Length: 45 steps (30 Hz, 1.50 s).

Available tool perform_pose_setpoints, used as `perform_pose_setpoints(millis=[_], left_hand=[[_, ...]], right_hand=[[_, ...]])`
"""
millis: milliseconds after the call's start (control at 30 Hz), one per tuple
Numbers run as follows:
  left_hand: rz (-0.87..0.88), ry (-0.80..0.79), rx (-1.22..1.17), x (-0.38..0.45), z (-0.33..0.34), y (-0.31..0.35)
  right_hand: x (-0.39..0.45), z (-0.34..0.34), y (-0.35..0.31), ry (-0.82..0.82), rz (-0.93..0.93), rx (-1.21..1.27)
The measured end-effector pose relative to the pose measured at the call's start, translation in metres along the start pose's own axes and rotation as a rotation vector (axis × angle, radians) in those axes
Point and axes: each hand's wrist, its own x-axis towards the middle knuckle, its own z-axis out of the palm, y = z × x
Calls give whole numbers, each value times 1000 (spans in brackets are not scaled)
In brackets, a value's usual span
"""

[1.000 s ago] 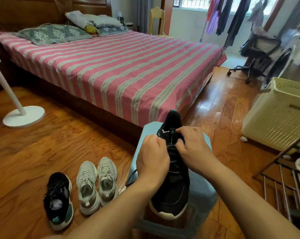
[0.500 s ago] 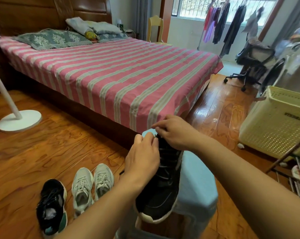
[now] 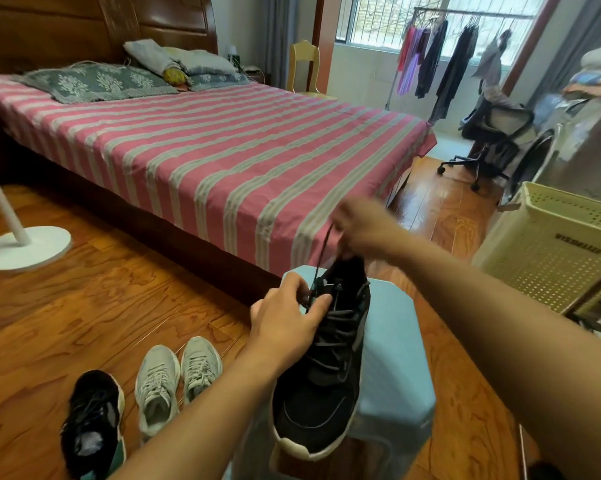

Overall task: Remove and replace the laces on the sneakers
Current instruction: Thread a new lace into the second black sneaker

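A black sneaker (image 3: 326,382) with a white sole lies on a light blue stool (image 3: 396,341), its toe pointing toward me. My left hand (image 3: 285,320) grips the sneaker at the top eyelets beside the tongue. My right hand (image 3: 365,230), blurred, is raised above the shoe's collar and pinches the dark lace (image 3: 321,258), which runs taut from the eyelets up to it. The other black sneaker (image 3: 91,424) and a pair of grey sneakers (image 3: 176,375) stand on the floor to the left.
A bed with a pink striped sheet (image 3: 205,150) fills the space just beyond the stool. A cream laundry basket (image 3: 551,251) stands at the right, a white fan base (image 3: 25,247) at the left. An office chair and a clothes rack stand far right.
My right hand has risen from the shoe's tongue and drawn the lace up and out. The left hand stays on the eyelets. The view has tilted upward.
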Motion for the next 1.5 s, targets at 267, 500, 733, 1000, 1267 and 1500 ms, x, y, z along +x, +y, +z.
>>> perform_pose_setpoints(millis=[267,500,733,1000,1267,1500], left_hand=[[-166,-65,-289,-1,0,1],[-175,-18,-388,-4,0,3],[-215,-12,-458,-4,2,7],[-96,-51,-462,-4,6,7],[70,-244,-426,-2,-3,2],[-36,-176,-552,23,-10,18]], right_hand=[[5,-19,53,88,96,598],[-3,38,26,-292,-494,-441],[12,-13,17,380,-310,-297],[-8,9,52,109,168,277],[-52,63,105,-103,129,192],[-58,35,85,108,122,193]])
